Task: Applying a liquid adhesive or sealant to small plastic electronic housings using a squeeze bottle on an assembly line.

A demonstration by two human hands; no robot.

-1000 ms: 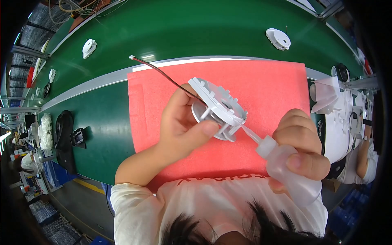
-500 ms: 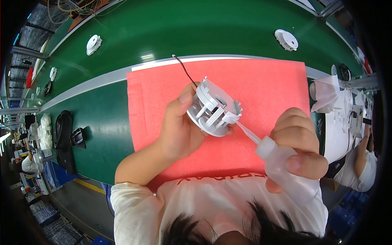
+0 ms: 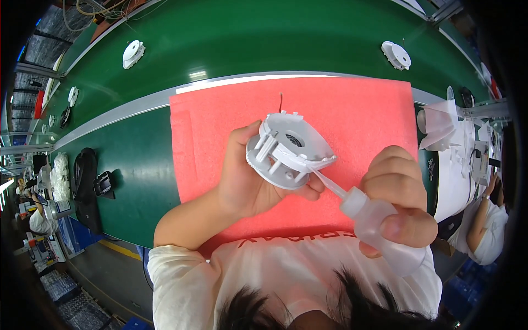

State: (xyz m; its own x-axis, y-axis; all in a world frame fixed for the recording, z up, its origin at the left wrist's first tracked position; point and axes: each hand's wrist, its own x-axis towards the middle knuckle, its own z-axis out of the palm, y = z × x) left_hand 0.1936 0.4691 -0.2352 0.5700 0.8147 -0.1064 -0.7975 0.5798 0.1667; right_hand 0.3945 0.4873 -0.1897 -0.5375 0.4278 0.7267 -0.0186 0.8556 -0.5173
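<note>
My left hand (image 3: pixel 242 179), half-curled, cups the white geared housing (image 3: pixel 291 152) over the pink mat (image 3: pixel 374 121) — tilted, I judge, so its edge faces the nozzle (image 3: pixel 330 184). My right hand (image 3: pixel 404 190) wraps the squeeze bottle (image 3: pixel 374 221) firmly — tip contact unclear.

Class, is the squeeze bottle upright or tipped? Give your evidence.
Tipped: in the right hand, the squeeze bottle slants, its nozzle pointing leftward toward the white part.
</note>
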